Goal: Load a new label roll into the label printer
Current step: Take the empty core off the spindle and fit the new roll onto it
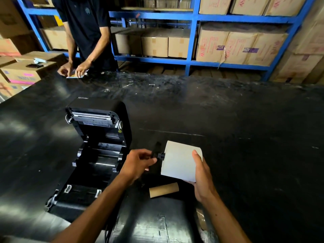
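Observation:
A black label printer (95, 151) stands on the left of the black table with its lid swung open and its roll bay bare. To its right, above the table, my right hand (201, 174) grips a white label roll (179, 160) from its right side. My left hand (140, 162) pinches a black spindle holder (157, 152) whose end sits at the roll's left face, at the core. An empty brown cardboard core (164, 189) lies on the table just below the roll.
The black table (245, 128) stretches far to the right and back. Another person (84, 32) stands at the far left edge handling papers (76, 75). Cardboard boxes (21, 72) sit at the left, and blue shelves (192, 32) with boxes line the back.

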`<state>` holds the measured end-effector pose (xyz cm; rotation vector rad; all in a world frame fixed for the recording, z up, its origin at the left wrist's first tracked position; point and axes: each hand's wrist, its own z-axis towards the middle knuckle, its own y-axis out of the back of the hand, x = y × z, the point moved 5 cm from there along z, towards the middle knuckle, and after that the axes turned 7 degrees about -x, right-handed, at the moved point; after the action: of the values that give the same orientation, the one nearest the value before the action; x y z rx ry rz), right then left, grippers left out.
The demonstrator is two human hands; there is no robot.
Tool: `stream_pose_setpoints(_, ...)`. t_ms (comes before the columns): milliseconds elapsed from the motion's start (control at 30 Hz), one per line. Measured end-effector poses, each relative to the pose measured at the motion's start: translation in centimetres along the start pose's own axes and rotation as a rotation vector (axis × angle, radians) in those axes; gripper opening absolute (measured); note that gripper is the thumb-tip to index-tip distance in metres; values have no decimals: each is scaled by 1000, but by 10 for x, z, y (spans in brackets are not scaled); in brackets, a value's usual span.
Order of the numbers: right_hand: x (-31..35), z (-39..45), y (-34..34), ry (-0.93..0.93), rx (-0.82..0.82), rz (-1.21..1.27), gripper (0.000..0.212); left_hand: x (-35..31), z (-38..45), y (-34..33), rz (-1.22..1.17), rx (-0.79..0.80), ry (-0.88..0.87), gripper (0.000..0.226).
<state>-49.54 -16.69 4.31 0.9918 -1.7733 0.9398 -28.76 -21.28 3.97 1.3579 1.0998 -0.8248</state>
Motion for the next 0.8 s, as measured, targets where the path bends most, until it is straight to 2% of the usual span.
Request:
stream_pose_setpoints(133,0,-6,-4,2,27,2,33,-21,-33,5,-98,-17,-101,24)
stream_pose_setpoints(300,-2,-18,-15,59,84,-35,31,-29,-58,21,89,-114,-289,38)
stream_pose_setpoints(533,-7,-48,-45,176,121,-105,32,-26,-74,55,212,-88,-348,29)
stream_pose_setpoints(667,-9,-63,-70,196,118,-103,30,-14,-72,83,-14,-61,-143,26)
stream_pose_setpoints(800,-11,-76,-112,254,131,-87,38,-12,-68,117,-436,2,179,33)
